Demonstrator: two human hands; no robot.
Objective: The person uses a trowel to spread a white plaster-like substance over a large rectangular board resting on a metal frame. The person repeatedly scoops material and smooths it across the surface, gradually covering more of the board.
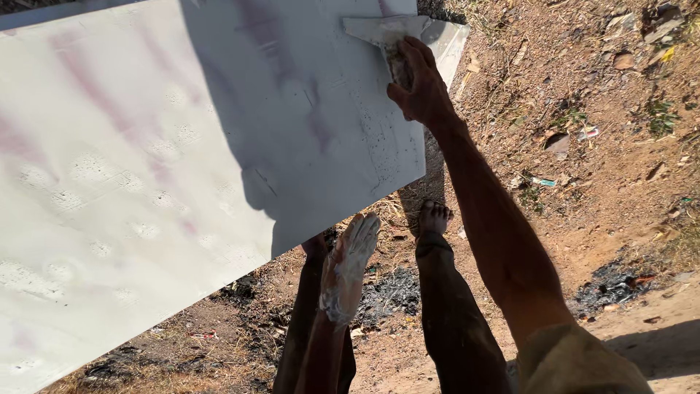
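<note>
**Operator:** Entry, left to right. What's on the left?

**Observer:** The white panel fills the left and middle of the scene, tilted, with its near edge raised off the ground. The surface shows faint pink streaks and dimpled patches. Your shadow falls across its right part.

**Operator:** Left hand?

**Observer:** Your left hand hangs just below the panel's near edge. The fingers are straight and loose and grasp nothing. White paste coats the palm and wrist. Your right foot stands bare on the dirt just right of it. The other foot is mostly hidden behind your left arm.

**Operator:** Right hand?

**Observer:** Your right hand is clenched round the handle of a flat scraper. Its wide blade lies against the panel at the far right corner.

**Operator:** Step in hand?

**Observer:** My judgement is that you are skimming paste over the panel and the stroke is at its far end. The speckled strip beneath your wrist looks thinly covered.

**Operator:** And the next move?

**Observer:** It calls for a shallow blade angle and even pressure toward you. You cannot afford to lean hard, since I cannot see what props the panel up.

**Operator:** Far right?

**Observer:** Dry ground with scattered litter, and a burnt patch nearer to you.
</note>
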